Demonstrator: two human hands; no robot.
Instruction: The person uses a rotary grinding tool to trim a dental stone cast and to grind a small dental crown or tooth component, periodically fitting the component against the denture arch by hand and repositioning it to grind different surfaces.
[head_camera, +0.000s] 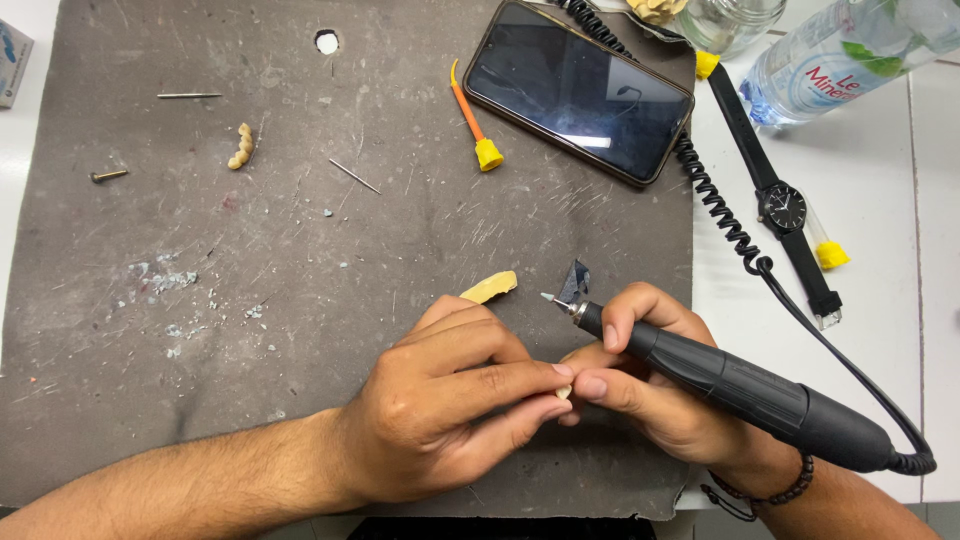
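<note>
1. Small cream tooth piece (564, 392) sits near centre of the grey mat (300, 300), pinched between my left hand (445, 410) fingertips and right thumb. Prob. light, stiff, brittle; easy to drop, so grip by its sides.
2. Right hand (640, 385) is closed round the black handpiece (740, 385), bur tip (548, 298) pointing far-left, off the piece.
3. Cream strip (489, 287) and dark scrap (575, 280) lie just beyond my fingers.
4. Far: phone (580, 90), orange-yellow tool (472, 120). Right: coiled cord (715, 200), watch (785, 205). Far left: tooth row (240, 146).

white tabletop (930, 200), scuffed grey mat (300, 300)
</note>
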